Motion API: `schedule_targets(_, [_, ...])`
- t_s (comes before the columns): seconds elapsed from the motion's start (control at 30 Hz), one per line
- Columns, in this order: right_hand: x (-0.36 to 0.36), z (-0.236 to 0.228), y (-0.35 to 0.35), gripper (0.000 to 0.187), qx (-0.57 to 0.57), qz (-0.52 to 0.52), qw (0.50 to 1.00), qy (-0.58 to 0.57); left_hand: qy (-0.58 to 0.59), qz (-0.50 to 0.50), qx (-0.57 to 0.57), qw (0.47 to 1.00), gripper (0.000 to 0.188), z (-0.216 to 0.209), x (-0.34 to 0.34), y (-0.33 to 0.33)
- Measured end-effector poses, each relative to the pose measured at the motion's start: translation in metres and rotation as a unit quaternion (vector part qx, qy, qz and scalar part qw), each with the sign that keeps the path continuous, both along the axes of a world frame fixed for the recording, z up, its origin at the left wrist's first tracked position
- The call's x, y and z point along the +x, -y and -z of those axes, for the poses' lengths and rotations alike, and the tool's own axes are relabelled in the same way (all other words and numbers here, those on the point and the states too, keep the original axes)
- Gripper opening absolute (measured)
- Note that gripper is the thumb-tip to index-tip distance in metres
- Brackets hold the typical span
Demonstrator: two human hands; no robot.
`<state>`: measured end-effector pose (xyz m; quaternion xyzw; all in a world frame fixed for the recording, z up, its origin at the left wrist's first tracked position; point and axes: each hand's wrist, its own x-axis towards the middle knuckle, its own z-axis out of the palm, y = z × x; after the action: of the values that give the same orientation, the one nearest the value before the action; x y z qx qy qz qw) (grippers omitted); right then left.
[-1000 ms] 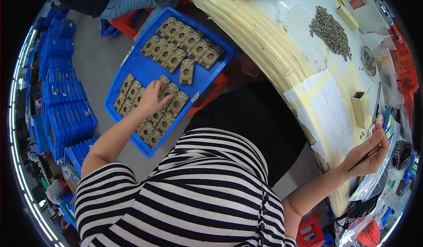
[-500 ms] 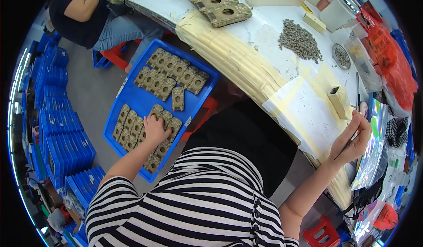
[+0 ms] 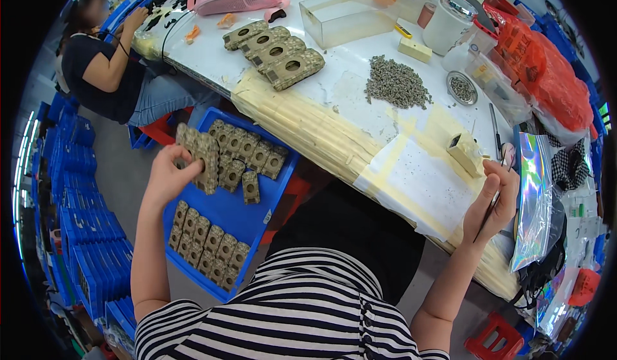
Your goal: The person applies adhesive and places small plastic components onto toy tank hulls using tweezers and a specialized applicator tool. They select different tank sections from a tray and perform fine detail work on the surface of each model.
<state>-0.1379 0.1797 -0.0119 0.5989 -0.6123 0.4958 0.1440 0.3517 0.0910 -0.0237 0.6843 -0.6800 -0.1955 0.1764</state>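
My left hand (image 3: 168, 174) is raised over the blue tray (image 3: 239, 228) and pinches a camouflage toy tank hull (image 3: 200, 147); whether more than one is in the grip I cannot tell. Several similar hulls with round holes lie in two groups in the tray, a far group (image 3: 249, 147) and a near group (image 3: 207, 243). Held up over the table's right part, my right hand (image 3: 496, 199) is closed round a thin dark pointed tool (image 3: 479, 230), its point down toward the wrist. Just beyond these fingers stands a cream block (image 3: 466, 153) with a dark opening, beside white paper (image 3: 411, 183).
Several larger-looking camouflage hulls (image 3: 292, 70) stand in a row on the white table. Right of them lies a pile of small grey metal parts (image 3: 397, 82), with more in a round dish (image 3: 461, 87). A co-worker (image 3: 106, 71) sits at far left. Blue crates (image 3: 96, 257) are stacked at left.
My left hand has lifted from the near hulls in the tray and now holds a hull up, farther left and away. My right hand stays closed on the tool. The whole view has shifted.
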Motion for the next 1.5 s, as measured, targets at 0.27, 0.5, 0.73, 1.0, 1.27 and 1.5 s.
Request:
schedule_targets(0.27, [0.029,-0.084,0.071,0.022,0.096,-0.081,0.959,-0.254,-0.043,0.179,-0.177,0.967,0.028,-0.087,-0.076,0.045])
schedule_targets(0.5, [0.030,-0.082,0.233,0.039,0.272,-0.039,0.885,-0.377,0.018,0.290,-0.180,0.940,0.030,-0.113,-0.099,0.056])
schedule_targets(0.73, [0.028,-0.062,0.307,0.021,0.334,-0.108,0.833,-0.428,0.024,0.304,-0.152,0.940,0.030,-0.117,-0.080,0.067])
schedule_targets(1.0, [0.037,-0.110,0.297,0.018,0.314,-0.155,0.930,-0.115,0.024,0.323,-0.204,0.924,0.031,-0.133,-0.090,0.112])
schedule_targets(1.27, [0.017,-0.131,0.364,0.017,0.202,0.079,0.933,-0.288,0.062,0.376,-0.133,0.915,0.040,-0.126,-0.180,0.229])
schedule_targets(1.5, [0.009,-0.095,0.395,0.023,0.209,0.123,0.932,-0.268,0.223,0.362,-0.060,0.903,0.041,-0.104,-0.237,0.284])
